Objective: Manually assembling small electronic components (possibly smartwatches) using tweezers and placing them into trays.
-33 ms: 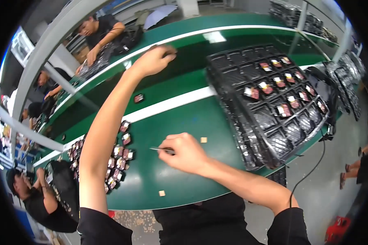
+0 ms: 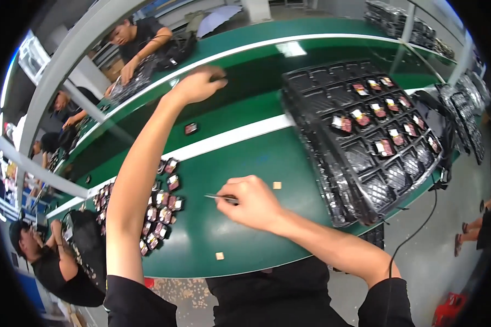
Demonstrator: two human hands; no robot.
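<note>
My right hand is closed around slim metal tweezers, their tip pointing left just over the green table. Raised over the sunken green belt, my left hand has fingers and thumb apart, slightly blurred, with nothing visible between them. Below it on the belt lies one small black part with a label. A cluster of similar parts sits left of my right hand, partly hidden by my left forearm. Two small tan squares rest on the table, one near my right knuckles, another by the front edge.
A stack of black plastic trays fills the right side; several pockets of the top one hold labelled parts. A white ledge runs between table and belt. Co-workers sit across the belt and at left. A cable hangs near my right arm.
The whole view has shifted slightly. My left hand has drawn a little back and to the left over the belt. My right hand keeps its hold on the tweezers.
</note>
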